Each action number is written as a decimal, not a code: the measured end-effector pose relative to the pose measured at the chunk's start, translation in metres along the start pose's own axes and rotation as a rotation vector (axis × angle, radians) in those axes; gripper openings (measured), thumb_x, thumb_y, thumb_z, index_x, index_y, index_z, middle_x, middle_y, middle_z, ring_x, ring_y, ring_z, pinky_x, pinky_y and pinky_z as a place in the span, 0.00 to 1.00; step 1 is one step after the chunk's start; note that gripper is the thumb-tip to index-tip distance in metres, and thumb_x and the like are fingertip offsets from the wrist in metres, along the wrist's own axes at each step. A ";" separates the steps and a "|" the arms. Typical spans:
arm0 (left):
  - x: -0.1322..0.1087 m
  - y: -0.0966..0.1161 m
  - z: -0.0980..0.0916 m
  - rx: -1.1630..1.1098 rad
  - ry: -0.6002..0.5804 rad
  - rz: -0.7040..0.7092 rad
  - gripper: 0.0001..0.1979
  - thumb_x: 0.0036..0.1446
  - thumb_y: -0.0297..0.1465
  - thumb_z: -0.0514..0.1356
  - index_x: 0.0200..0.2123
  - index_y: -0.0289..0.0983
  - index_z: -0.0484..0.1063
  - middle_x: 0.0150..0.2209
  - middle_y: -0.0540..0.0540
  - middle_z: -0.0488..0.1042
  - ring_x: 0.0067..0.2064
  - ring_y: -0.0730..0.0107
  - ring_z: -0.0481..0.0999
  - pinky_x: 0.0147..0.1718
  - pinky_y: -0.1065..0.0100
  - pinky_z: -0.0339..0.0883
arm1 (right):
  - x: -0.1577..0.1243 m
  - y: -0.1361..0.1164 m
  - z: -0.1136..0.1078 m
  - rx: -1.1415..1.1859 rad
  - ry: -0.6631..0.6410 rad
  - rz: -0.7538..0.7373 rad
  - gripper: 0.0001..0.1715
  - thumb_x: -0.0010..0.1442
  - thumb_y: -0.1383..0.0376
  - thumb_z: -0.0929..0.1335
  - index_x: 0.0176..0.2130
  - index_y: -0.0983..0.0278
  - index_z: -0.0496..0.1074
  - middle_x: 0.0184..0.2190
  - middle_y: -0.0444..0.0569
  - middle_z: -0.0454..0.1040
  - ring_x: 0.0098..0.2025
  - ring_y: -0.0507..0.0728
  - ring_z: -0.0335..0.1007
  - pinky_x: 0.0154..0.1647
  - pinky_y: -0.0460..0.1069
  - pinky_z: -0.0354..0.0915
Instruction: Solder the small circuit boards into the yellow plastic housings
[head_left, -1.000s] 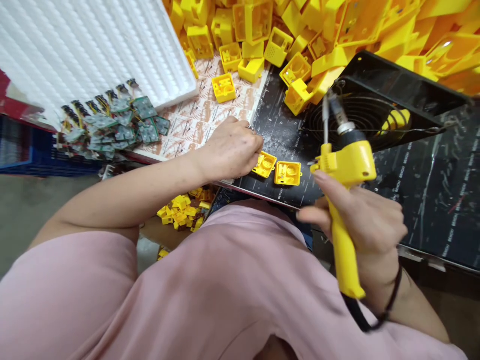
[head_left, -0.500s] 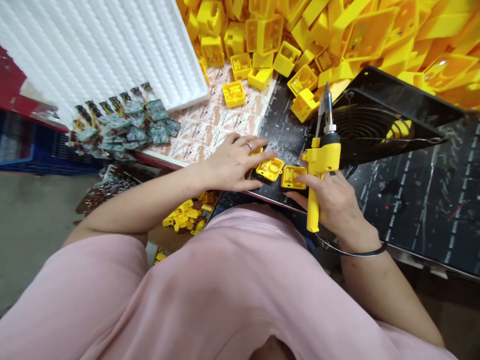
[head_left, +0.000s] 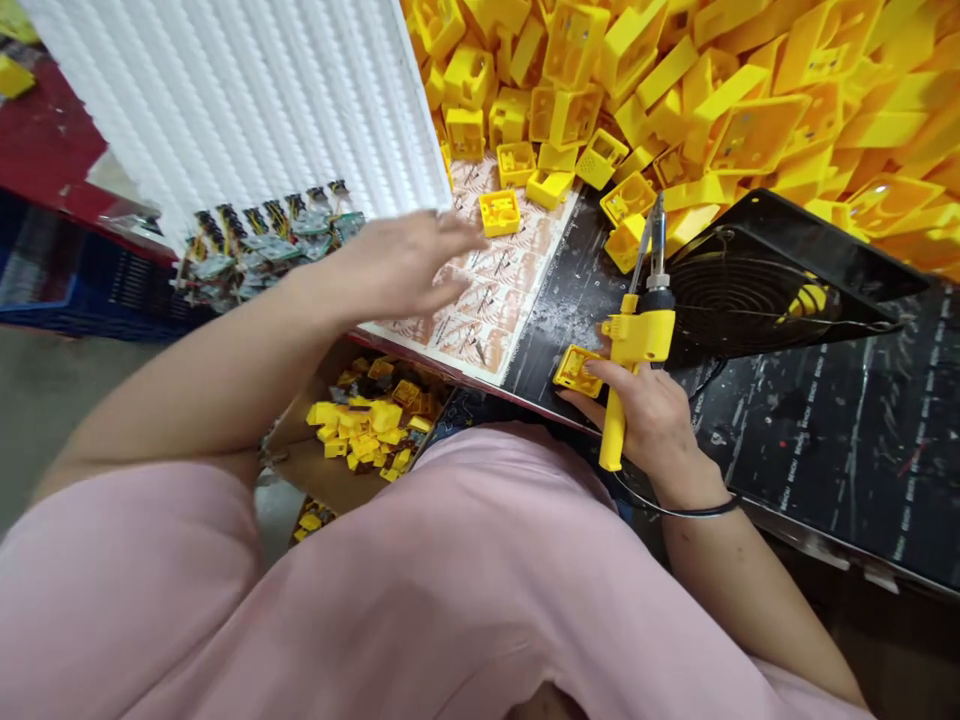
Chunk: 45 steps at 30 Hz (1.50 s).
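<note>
My left hand (head_left: 409,262) hangs over the patterned sheet (head_left: 487,300), fingers stretched and apart, slightly blurred, with nothing seen in it. Just behind it lies a heap of green circuit boards (head_left: 259,262) with wired black connectors, partly covered by the hand and forearm. My right hand (head_left: 652,415) is wrapped round the handle of a yellow soldering gun (head_left: 637,335), whose metal tip points away from me. The thumb of that hand also touches a small open yellow case (head_left: 576,370) on the black table edge. A single yellow case (head_left: 499,213) sits farther back on the sheet.
A big pile of yellow cases (head_left: 675,90) fills the back. The black fan (head_left: 750,290) leans right of the soldering gun. White ridged foam (head_left: 247,100) covers the back left. Below the table edge, a cardboard box (head_left: 315,470) holds yellow parts; a blue crate (head_left: 97,285) stands left.
My left hand has left the small cases at the table edge and moved left towards the circuit boards. The cases beside it are gone from the edge. My right hand keeps the soldering gun.
</note>
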<state>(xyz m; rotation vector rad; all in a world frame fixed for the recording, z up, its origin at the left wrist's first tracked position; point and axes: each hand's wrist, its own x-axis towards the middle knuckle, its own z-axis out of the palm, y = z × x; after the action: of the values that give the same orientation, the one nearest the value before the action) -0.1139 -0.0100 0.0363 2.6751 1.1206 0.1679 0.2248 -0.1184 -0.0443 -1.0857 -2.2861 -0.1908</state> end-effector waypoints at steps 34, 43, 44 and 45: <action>-0.010 -0.025 -0.016 0.368 0.151 -0.595 0.21 0.72 0.39 0.51 0.57 0.37 0.79 0.58 0.40 0.77 0.60 0.48 0.67 0.55 0.46 0.62 | 0.003 0.004 0.003 0.008 0.018 -0.010 0.37 0.63 0.57 0.77 0.64 0.60 0.66 0.39 0.51 0.80 0.34 0.62 0.79 0.48 0.59 0.75; -0.007 -0.070 -0.029 0.316 -0.065 -0.777 0.26 0.70 0.49 0.49 0.54 0.42 0.80 0.45 0.51 0.76 0.43 0.67 0.59 0.46 0.56 0.59 | 0.014 0.001 0.013 0.085 -0.056 0.026 0.34 0.65 0.56 0.76 0.64 0.58 0.65 0.41 0.51 0.79 0.42 0.65 0.80 0.49 0.61 0.75; -0.006 -0.069 -0.030 0.274 -0.061 -0.787 0.26 0.71 0.47 0.48 0.54 0.42 0.79 0.45 0.52 0.77 0.43 0.69 0.60 0.46 0.58 0.60 | 0.015 0.002 0.013 0.090 -0.059 0.030 0.33 0.65 0.55 0.75 0.64 0.57 0.65 0.41 0.51 0.79 0.42 0.65 0.80 0.49 0.61 0.75; -0.006 -0.068 -0.032 0.229 -0.061 -0.794 0.26 0.71 0.46 0.47 0.55 0.40 0.79 0.46 0.54 0.78 0.43 0.72 0.62 0.47 0.60 0.62 | 0.016 0.002 0.013 0.096 -0.058 0.030 0.32 0.65 0.55 0.75 0.63 0.57 0.65 0.42 0.51 0.79 0.42 0.65 0.80 0.48 0.60 0.75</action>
<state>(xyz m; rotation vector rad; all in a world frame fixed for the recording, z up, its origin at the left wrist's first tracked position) -0.1706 0.0372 0.0493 2.1585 2.1642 -0.1921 0.2123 -0.1015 -0.0457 -1.0878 -2.3035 -0.0376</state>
